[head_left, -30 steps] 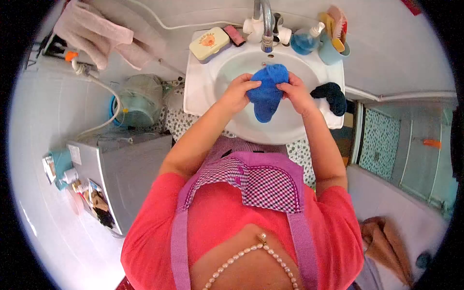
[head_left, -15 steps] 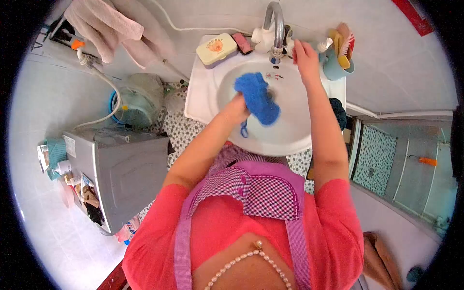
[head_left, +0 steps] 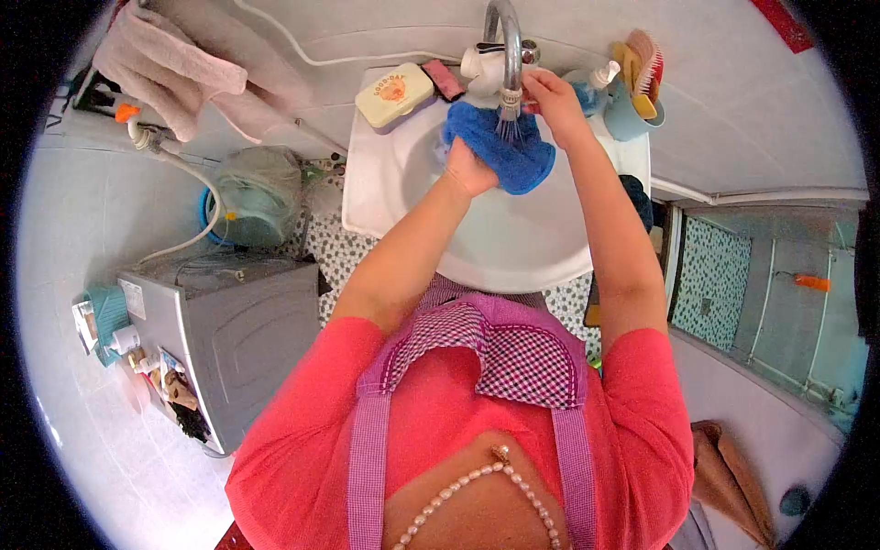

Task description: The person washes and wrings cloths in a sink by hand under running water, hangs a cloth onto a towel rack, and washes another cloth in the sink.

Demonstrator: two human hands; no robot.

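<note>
My left hand [head_left: 470,166] is closed on a blue cloth [head_left: 521,170], possibly a wash mitt, which hangs over the sink [head_left: 486,261]. The cloth is spread under the chrome faucet [head_left: 511,69], and running water falls onto it in several thin streams. Just right of the spout is my right hand [head_left: 555,103], above the cloth's far right edge. Its fingers are curled toward the spout. Whether they touch the spout or hold anything is hidden.
A cream soap box [head_left: 396,96] and a pink sponge [head_left: 445,81] sit on the sink's back left. At the back right stand a pump bottle [head_left: 591,87] and a blue-grey cup [head_left: 632,117] with brushes. A grey appliance [head_left: 252,348] stands to the left.
Water now runs from the faucet. My left hand has moved the cloth up from the basin to under the spout. My right hand has shifted from the faucet's right side toward the spout.
</note>
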